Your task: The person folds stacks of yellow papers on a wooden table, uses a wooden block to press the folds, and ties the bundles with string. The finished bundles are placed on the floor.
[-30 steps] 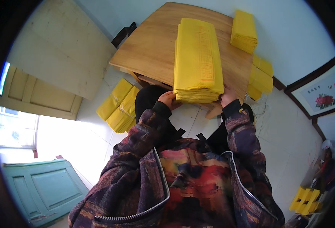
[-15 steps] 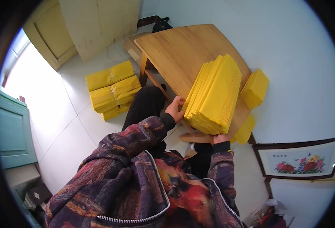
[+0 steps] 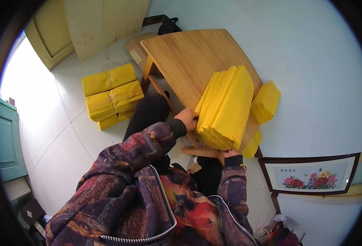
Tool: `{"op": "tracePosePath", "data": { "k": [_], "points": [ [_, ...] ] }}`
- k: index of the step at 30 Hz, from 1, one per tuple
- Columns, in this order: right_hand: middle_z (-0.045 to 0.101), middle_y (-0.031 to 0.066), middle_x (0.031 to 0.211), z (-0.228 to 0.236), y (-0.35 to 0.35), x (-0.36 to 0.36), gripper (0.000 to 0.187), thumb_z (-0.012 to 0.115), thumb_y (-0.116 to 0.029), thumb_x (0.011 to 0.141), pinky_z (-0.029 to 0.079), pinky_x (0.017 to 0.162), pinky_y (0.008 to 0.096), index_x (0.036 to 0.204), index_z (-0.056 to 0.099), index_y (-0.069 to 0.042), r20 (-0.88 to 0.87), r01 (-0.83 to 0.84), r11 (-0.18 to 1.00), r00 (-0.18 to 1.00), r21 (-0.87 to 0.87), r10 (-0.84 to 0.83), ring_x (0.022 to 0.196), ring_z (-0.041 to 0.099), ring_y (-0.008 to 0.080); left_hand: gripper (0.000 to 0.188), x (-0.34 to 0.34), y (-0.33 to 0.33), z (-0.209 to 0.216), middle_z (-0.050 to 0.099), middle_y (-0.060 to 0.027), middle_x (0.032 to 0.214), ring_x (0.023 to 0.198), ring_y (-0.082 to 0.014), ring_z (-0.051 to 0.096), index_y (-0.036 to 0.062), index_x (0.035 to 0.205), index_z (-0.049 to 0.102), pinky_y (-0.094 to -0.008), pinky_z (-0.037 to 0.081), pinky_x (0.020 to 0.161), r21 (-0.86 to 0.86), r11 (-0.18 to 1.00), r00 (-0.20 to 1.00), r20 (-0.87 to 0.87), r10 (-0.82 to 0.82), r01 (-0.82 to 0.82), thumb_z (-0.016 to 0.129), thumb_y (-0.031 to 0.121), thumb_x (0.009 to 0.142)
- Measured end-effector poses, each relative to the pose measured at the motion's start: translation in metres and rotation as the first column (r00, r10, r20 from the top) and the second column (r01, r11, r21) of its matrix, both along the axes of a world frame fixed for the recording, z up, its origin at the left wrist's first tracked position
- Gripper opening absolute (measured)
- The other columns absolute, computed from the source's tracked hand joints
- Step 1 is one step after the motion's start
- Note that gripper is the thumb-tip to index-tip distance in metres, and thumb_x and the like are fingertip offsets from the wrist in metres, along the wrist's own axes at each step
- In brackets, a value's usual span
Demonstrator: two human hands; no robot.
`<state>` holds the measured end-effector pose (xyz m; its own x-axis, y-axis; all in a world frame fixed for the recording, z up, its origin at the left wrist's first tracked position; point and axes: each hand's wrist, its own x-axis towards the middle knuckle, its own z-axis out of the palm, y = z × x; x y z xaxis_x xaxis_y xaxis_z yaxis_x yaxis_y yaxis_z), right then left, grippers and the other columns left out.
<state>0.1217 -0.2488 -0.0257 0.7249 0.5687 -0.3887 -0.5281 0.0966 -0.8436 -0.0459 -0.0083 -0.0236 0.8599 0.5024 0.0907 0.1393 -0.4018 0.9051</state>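
Note:
A thick stack of folded yellow sheets (image 3: 226, 110), with faint print on its top face, lies along the right side of the wooden table (image 3: 189, 57). I cannot make out whether they are paper or cloth. My left hand (image 3: 186, 119) is at the stack's left edge near its front end, fingers curled in against the layers and fingertips partly hidden. At the front end, low against the underside, is my right hand (image 3: 232, 153); its fingers are hidden by the stack.
Tied yellow bundles (image 3: 111, 96) lie piled on the tiled floor left of the table. A smaller yellow stack (image 3: 266, 101) stands between table and wall, with more yellow sheets (image 3: 253, 144) below it. A framed flower picture (image 3: 310, 176) is at the right. A cardboard box (image 3: 136, 51) sits behind the table.
The whole view has shifted slightly, moving most things leftward. My left hand's fingers have closed in against the stack's edge; before, thumb and fingers showed more. My right hand stays at the front end.

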Motion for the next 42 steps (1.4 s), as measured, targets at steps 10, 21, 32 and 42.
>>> {"op": "tracePosePath", "data": {
  "k": [10, 21, 32, 42],
  "points": [
    [0.046, 0.0087, 0.124, 0.023, 0.011, -0.013, 0.037, 0.046, -0.015, 0.092, 0.041, 0.091, 0.0354, 0.126, 0.039, -0.004, 0.137, -0.099, 0.983, 0.983, -0.154, 0.121, 0.114, 0.045, 0.0219, 0.046, 0.012, 0.006, 0.014, 0.062, -0.0109, 0.06, 0.052, -0.0204, 0.059, 0.0002, 0.073, 0.065, -0.0316, 0.047, 0.052, -0.408, 0.91, 0.967, -0.195, -0.162, 0.07, 0.044, 0.039, 0.088],
    [0.053, 0.0067, 0.114, 0.028, 0.02, -0.018, 0.034, 0.046, -0.022, 0.092, 0.046, 0.078, 0.0321, 0.121, 0.046, -0.004, 0.187, -0.064, 0.986, 0.978, -0.152, 0.092, 0.098, 0.053, 0.0187, 0.039, 0.016, 0.004, 0.019, 0.063, -0.0091, 0.094, 0.074, -0.0182, 0.063, -0.0001, 0.109, 0.052, -0.0308, 0.054, 0.063, -0.868, 0.496, 0.969, -0.105, -0.221, 0.019, 0.045, 0.034, 0.091],
    [0.056, 0.0088, 0.106, 0.034, 0.024, -0.019, 0.033, 0.046, -0.022, 0.092, 0.047, 0.076, 0.032, 0.116, 0.048, 0.001, 0.161, -0.059, 0.992, 0.984, -0.11, 0.076, 0.091, 0.056, 0.0185, 0.038, 0.018, -0.006, 0.038, 0.058, -0.0063, 0.111, 0.098, -0.0201, 0.057, 0.0074, 0.116, 0.051, -0.0403, 0.048, 0.084, -0.986, 0.164, 0.983, -0.041, -0.179, -0.012, 0.04, 0.034, 0.092],
    [0.052, 0.0108, 0.115, 0.039, 0.027, -0.026, 0.032, 0.044, -0.022, 0.092, 0.046, 0.082, 0.0403, 0.116, 0.048, -0.001, 0.012, 0.013, 1.0, 1.0, 0.013, -0.013, 0.101, 0.052, 0.0246, 0.038, 0.016, -0.004, 0.043, 0.058, -0.0045, 0.112, 0.099, -0.0196, 0.057, 0.0092, 0.117, 0.051, -0.0417, 0.048, 0.084, -0.983, 0.181, 0.981, -0.034, -0.189, 0.001, 0.036, 0.035, 0.093]
  ]
}}
